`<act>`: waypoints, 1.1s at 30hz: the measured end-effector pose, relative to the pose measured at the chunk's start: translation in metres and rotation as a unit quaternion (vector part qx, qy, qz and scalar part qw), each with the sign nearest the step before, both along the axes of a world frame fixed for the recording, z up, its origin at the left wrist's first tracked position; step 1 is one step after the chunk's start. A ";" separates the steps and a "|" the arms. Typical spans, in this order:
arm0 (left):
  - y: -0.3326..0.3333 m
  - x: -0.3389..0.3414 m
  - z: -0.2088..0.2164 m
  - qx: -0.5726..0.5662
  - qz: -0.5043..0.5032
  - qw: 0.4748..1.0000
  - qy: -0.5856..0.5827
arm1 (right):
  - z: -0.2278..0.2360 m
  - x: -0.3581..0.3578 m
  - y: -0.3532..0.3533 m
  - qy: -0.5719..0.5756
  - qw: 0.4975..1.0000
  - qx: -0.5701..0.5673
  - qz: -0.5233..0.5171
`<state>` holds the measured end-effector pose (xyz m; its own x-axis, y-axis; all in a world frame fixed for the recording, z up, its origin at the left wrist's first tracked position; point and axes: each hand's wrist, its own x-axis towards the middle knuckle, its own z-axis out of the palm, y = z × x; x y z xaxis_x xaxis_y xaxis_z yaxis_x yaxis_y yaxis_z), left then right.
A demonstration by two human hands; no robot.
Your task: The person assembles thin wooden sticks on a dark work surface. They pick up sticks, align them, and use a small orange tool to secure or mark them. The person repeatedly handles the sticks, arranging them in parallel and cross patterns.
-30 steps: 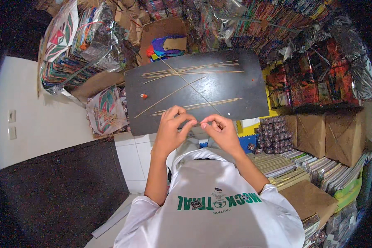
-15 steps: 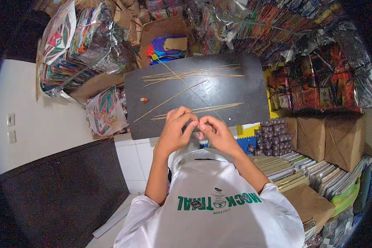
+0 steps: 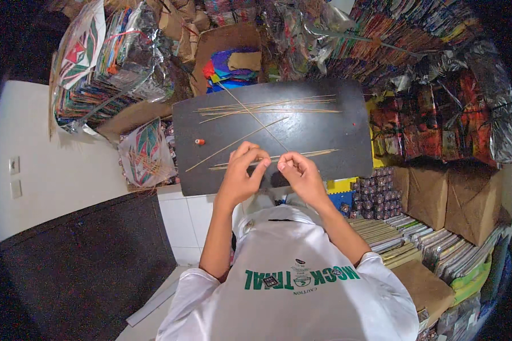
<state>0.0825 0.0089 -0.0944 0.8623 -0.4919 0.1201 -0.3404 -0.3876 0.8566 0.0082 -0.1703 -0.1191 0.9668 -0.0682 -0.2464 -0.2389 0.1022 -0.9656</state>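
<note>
My left hand [image 3: 246,175] and my right hand [image 3: 301,177] are above the near edge of a dark table [image 3: 313,128], a small gap apart. Thumb and forefinger are pinched together on each; whatever lies between them is too fine to make out. Behind the fingers, a few thin bamboo sticks [image 3: 316,152] lie sideways. One longer stick [image 3: 250,111] slants across the table, its near end passing out of sight at my right hand. Another stick [image 3: 233,146] lies at an angle to the left.
More sticks [image 3: 301,102] lie at the table's far side. A small orange thread spool [image 3: 199,141] stands at the left. Paper kites in plastic [image 3: 105,68] and a cardboard box [image 3: 233,38] crowd the back. Stacked small dark items [image 3: 378,193] and brown boxes [image 3: 424,193] are at the right.
My hands have moved apart from touching at the fingertips to a small gap. The sticks on the table look the same, with a slight shift of the view.
</note>
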 end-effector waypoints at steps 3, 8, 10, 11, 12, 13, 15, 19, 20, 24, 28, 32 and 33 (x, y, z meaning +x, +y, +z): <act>-0.001 0.018 -0.039 -0.036 0.067 0.997 0.017 | -0.027 0.012 -0.004 0.024 0.998 -0.041 -0.052; 0.007 0.053 -0.119 0.116 0.131 0.984 0.014 | -0.125 0.042 -0.010 -0.022 0.970 -0.227 -0.085; 0.010 0.063 -0.144 0.173 0.138 0.975 0.024 | -0.150 0.052 -0.008 -0.079 0.948 -0.300 -0.072; 0.006 0.070 -0.152 0.205 0.128 0.970 0.024 | -0.154 0.056 -0.009 -0.100 0.936 -0.331 -0.067; 0.003 0.075 -0.159 0.237 0.119 0.964 0.025 | -0.157 0.058 -0.009 -0.122 0.923 -0.361 -0.061; 0.000 0.079 -0.162 0.247 0.114 0.962 0.005 | -0.160 0.060 -0.007 -0.101 0.922 -0.372 -0.040; -0.009 0.083 -0.169 0.266 0.105 0.958 -0.035 | -0.164 0.064 -0.004 -0.059 0.917 -0.394 0.004; -0.021 0.088 -0.171 0.349 0.103 0.930 -0.045 | -0.148 0.068 0.004 0.007 0.884 -0.461 0.077; -0.023 0.088 -0.172 0.359 0.099 0.926 -0.053 | -0.148 0.069 0.004 0.020 0.871 -0.482 0.094; -0.029 0.091 -0.177 0.396 0.083 0.912 -0.067 | -0.156 0.070 0.004 0.011 0.819 -0.555 0.144; -0.028 0.089 -0.183 0.395 0.072 0.911 -0.092 | -0.161 0.069 0.005 -0.007 0.807 -0.573 0.143; -0.028 0.084 -0.185 0.373 0.084 0.919 -0.094 | -0.161 0.069 0.007 0.005 0.794 -0.590 0.145; -0.029 0.083 -0.184 0.370 0.086 0.920 -0.094 | -0.161 0.069 0.006 0.008 0.790 -0.595 0.149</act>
